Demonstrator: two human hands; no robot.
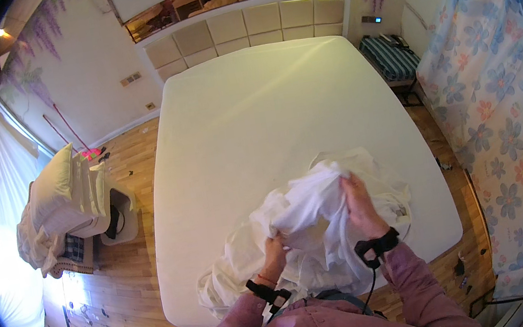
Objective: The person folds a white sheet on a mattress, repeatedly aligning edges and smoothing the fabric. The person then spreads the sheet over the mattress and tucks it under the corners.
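Observation:
A bunched white bed cloth (245, 257) lies in loose folds at the near end of the bed, part of it lifted between my hands. My left hand (274, 257) grips its edge on the left. Higher and to the right, my right hand (361, 202) holds another part of the same cloth, fingers partly behind the fabric. Under it, the mattress (263, 107) has a smooth, pale cover. Both wrists wear black straps. Folds hide how the cloth is laid out and whether it is a sheet or a quilt cover.
Left of the bed, stacked pillows (55, 189) and bedding rest on an armchair. A broom and dustpan (90, 153) stand by the wall. A bedside table with a striped cover (390, 58) is at the far right, near a floral curtain (511, 136). Small scraps litter the wooden floor (124, 295).

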